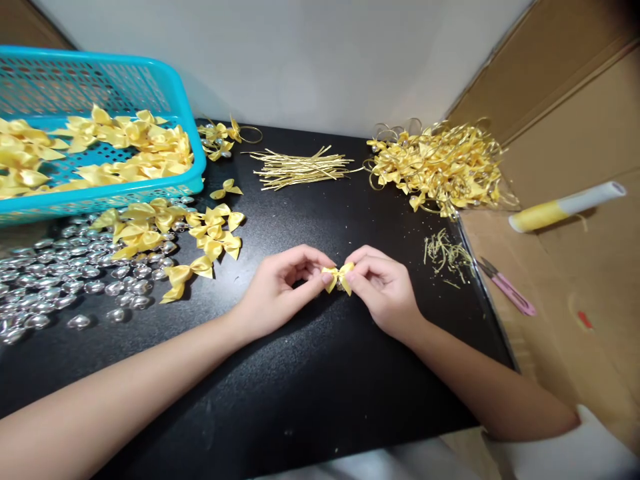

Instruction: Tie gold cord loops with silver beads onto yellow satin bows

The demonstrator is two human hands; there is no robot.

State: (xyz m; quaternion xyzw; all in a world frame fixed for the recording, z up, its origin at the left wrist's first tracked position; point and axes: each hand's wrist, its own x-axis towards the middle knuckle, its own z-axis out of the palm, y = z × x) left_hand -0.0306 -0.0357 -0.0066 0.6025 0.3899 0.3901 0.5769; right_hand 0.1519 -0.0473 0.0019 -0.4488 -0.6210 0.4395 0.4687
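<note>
A small yellow ribbon bow (338, 277) is pinched at both ends just above the black table, near its middle. My left hand (289, 283) is closed on the bow's left loop between thumb and fingertips. On the other side, the thumb and fingers of my right hand (383, 287) grip the right loop. Something small and shiny shows under the bow's centre, too small to make out. Behind the hands lies a bundle of gold twist ties (303, 167). Loose yellow bows (213, 233) lie left of my left hand, beside many silver heart-shaped beads (75, 273).
A turquoise basket (193, 133) of yellow bows stands at the back left. At the back right is a heap of bows with gold ties (440, 167). Gold clippings (445, 253) lie near the right edge, with a pink-handled cutter (510, 290) and a ribbon roll (565, 208) on cardboard beyond.
</note>
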